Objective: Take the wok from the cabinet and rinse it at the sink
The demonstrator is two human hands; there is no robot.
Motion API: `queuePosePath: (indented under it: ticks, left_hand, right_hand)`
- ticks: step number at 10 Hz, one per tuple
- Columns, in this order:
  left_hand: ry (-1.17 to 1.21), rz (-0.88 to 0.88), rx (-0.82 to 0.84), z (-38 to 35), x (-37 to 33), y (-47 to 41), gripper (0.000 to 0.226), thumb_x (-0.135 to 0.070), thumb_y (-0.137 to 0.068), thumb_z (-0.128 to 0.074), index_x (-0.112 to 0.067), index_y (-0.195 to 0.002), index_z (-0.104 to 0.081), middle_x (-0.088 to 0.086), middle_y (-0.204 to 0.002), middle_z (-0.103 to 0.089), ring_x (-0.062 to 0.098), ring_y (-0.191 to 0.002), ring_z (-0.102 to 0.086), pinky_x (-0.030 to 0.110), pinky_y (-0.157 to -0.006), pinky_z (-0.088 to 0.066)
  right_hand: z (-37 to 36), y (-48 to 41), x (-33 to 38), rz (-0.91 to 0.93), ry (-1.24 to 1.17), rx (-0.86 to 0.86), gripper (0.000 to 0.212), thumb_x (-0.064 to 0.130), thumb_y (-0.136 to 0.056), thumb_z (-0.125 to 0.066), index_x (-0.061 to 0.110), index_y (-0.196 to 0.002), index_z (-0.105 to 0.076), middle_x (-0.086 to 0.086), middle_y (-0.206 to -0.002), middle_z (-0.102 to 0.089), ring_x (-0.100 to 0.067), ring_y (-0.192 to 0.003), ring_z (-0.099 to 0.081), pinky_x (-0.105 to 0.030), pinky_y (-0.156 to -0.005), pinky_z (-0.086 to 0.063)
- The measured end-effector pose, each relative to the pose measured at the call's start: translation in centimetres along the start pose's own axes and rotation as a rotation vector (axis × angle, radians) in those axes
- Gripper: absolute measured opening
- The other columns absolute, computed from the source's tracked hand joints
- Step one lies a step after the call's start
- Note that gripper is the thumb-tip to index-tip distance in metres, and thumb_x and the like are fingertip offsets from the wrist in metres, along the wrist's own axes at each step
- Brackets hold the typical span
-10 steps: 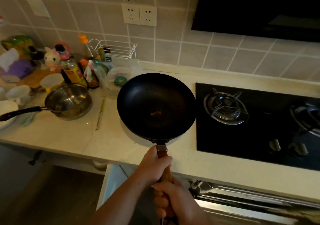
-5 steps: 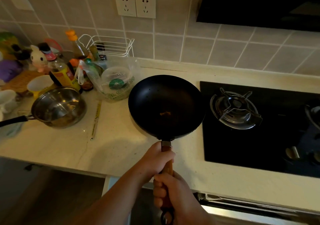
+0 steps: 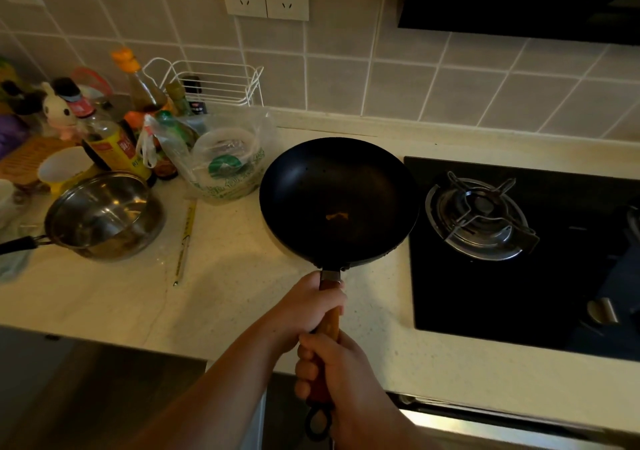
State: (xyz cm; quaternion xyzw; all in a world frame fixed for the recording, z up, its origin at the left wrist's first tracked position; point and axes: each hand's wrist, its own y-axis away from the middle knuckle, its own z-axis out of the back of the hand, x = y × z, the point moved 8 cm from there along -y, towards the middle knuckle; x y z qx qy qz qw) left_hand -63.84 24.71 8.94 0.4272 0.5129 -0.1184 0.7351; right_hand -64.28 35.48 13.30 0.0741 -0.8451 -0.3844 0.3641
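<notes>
The black wok (image 3: pixel 339 200) hangs level above the pale countertop (image 3: pixel 104 297), just left of the gas hob, its right rim over the hob's edge. A small orange-brown speck lies in its middle. Both hands grip its wooden handle. My left hand (image 3: pixel 308 307) is shut around the handle close to the pan. My right hand (image 3: pixel 332 373) is shut around the handle's lower end, above a dark hanging loop. No sink or cabinet interior is in view.
A black gas hob (image 3: pixel 519 293) with a burner (image 3: pixel 481 217) fills the right. On the left stand a steel saucepan (image 3: pixel 104 214), sauce bottles (image 3: pixel 117 144), a plastic bag with a container (image 3: pixel 225 162) and a wire rack (image 3: pixel 207 82). A thin stick (image 3: pixel 183 241) lies on the counter.
The wok has drifted a little to the right, toward the hob. Both hands keep the same grip on the handle. The view has come closer to the counter.
</notes>
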Motion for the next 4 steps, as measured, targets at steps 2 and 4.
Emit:
queuePosePath:
  ticks: [2, 4]
  left_hand:
    - [0.073, 0.017, 0.027, -0.3, 0.0, 0.3, 0.039, -0.039, -0.074, -0.068, -0.025, -0.11, -0.065, 0.0, -0.078, -0.071, 0.018, -0.079, -0.067, 0.036, -0.078, -0.054]
    - [0.18, 0.11, 0.01, -1.0, 1.2, 2.5, 0.04, -0.049, -0.092, -0.057, -0.017, -0.116, -0.059, 0.011, -0.104, -0.073, 0.024, -0.091, -0.072, 0.041, -0.084, -0.057]
  right_hand:
    - [0.6, -0.6, -0.5, -0.008, -0.002, -0.001, 0.011, 0.004, -0.091, -0.059, -0.001, -0.101, -0.059, -0.009, -0.062, -0.059, -0.017, -0.047, -0.054, -0.028, -0.042, -0.047]
    - [2.8, 0.2, -1.4, -0.084, 0.08, -0.006, 0.034, 0.029, -0.091, -0.065, 0.006, -0.116, -0.06, -0.013, -0.081, -0.074, -0.022, -0.067, -0.071, -0.033, -0.058, -0.058]
